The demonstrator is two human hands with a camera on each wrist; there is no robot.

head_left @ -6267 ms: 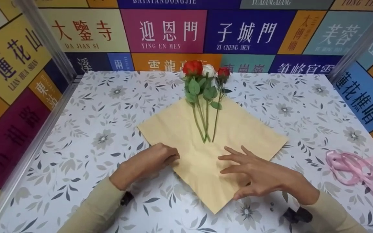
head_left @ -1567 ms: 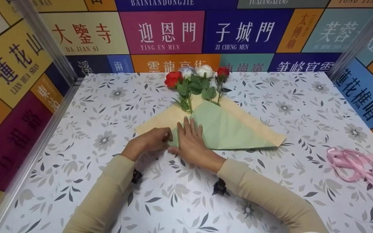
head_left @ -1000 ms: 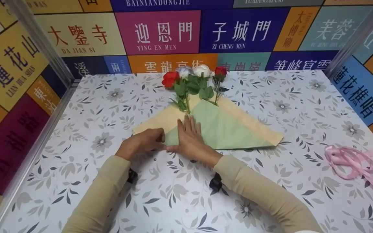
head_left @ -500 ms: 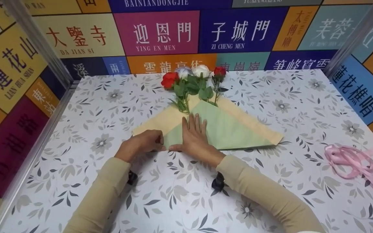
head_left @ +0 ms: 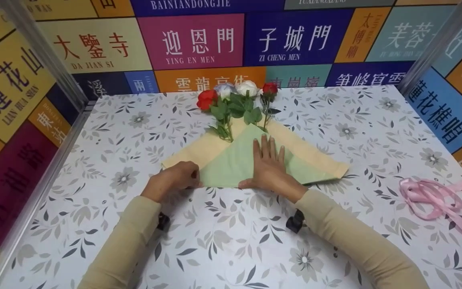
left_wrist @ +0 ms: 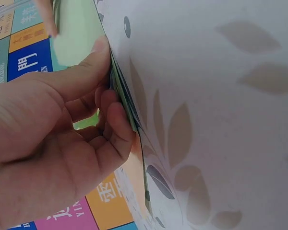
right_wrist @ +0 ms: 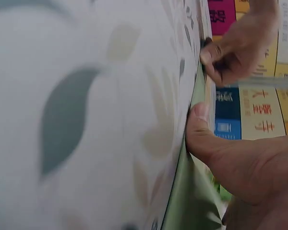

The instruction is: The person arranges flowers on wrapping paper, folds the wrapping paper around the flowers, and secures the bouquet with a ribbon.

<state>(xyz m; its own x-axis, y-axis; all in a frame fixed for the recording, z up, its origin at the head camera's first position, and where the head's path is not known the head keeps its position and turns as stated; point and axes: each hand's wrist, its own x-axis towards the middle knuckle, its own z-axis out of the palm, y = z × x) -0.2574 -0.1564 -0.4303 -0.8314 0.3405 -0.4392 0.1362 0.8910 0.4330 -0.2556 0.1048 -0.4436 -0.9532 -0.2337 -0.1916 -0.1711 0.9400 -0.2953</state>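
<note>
Both arms are covered by long, close-fitting sleeves in a pale beige knit: the left sleeve (head_left: 122, 241) and the right sleeve (head_left: 359, 245), each ending at the wrist. The left hand (head_left: 173, 180) and the right hand (head_left: 271, 170) are left bare (no gloves, rings or watch are seen). A small black device is strapped under each wrist, one just beside the left cuff (head_left: 163, 221), one just beside the right cuff (head_left: 295, 220).

Staged recording booth: floral-covered table (head_left: 335, 249), metal frame posts (head_left: 42, 60), walls of colourful place-name panels (head_left: 199, 40).
</note>
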